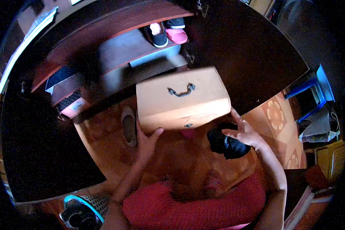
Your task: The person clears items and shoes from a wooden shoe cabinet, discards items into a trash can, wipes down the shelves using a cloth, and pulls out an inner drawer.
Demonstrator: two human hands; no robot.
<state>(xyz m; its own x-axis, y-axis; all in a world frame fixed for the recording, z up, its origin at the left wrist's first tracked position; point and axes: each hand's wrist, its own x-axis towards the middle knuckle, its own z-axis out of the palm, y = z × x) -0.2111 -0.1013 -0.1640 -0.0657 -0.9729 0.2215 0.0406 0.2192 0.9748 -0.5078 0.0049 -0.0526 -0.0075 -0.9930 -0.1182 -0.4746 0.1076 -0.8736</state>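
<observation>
A light tan box (182,97) with a dark curved metal handle on top and a small clasp in front is in the middle of the head view, tilted slightly. My left hand (146,137) holds its left front corner, thumb along the front edge and fingers hidden behind its side. At the right front corner, my right hand (244,132) has its fingers against the side, with the thumb apart below. Under that hand a black bundle (229,145) lies on the floor.
Ahead, a dark wooden cabinet has its doors (253,50) swung wide on both sides. Inside are dark shoes (159,40), a pink slipper (177,36) and a pink box (73,108). A shoe (129,126), a blue stool (314,90) and a rimmed basket (99,201) surround me.
</observation>
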